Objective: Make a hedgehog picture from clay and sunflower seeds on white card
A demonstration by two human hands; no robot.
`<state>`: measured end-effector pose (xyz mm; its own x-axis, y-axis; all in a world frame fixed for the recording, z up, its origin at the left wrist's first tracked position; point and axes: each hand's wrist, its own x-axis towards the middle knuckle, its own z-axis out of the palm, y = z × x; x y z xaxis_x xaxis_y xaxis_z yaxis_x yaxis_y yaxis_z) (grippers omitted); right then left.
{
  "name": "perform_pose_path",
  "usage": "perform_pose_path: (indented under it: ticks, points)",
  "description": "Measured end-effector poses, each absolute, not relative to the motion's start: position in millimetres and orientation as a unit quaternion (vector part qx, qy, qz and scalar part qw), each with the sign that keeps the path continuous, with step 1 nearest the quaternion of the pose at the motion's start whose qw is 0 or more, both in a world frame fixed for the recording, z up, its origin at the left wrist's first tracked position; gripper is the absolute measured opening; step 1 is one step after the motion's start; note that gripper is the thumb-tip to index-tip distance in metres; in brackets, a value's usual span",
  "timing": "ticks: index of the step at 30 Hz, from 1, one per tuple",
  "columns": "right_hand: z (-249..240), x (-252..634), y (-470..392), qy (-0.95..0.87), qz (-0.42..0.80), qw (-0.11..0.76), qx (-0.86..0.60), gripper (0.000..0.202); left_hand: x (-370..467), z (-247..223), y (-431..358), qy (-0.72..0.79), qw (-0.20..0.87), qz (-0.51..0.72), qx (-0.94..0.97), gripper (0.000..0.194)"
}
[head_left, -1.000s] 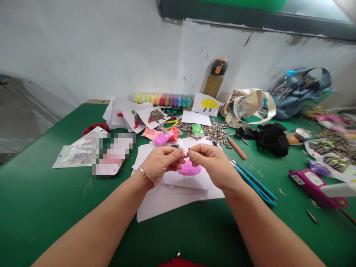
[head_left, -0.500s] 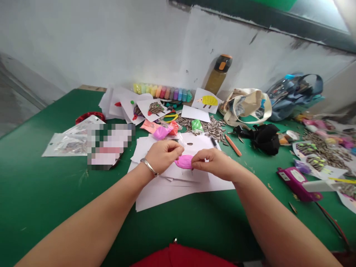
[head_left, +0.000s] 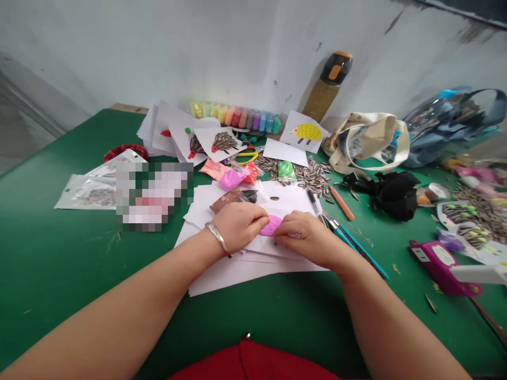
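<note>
A flat oval of pink modelling clay lies on white paper, with faint pencil lines below it. My left hand is closed, thumb and finger pressed together at the oval's left edge; whatever it may hold is hidden. On the other side, my right hand pinches a small dark piece just under the oval's lower right edge. Behind my left hand lies a bag of brown clay. A single sunflower seed rests on the paper beyond the oval.
Sunflower seeds are heaped behind the paper, near a green clay packet. A pen, an orange stick and a blue cutter lie right. Hedgehog pictures, a bottle and a magenta glue gun surround these.
The view has shifted slightly. My right hand has moved down to the oval's lower right edge, and my left hand has come down to its left edge. The brown clay bag and blue cutter now show.
</note>
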<state>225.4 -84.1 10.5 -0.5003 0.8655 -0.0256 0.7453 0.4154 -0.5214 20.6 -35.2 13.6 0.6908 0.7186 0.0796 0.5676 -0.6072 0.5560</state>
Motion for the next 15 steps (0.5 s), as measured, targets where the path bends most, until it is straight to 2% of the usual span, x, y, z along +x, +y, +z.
perform_pose_path:
  ticks: [6,15]
  points:
    - [9.5,219.9,-87.0,-0.835,0.193,0.089,-0.508,0.016,20.8,11.5,-34.1,0.342,0.243,0.123,0.899,0.028]
    - [3.0,219.5,-87.8,-0.830,0.167,0.094,-0.523,0.016,21.6,7.5,-33.8,0.355,0.219,0.105,0.903,0.028]
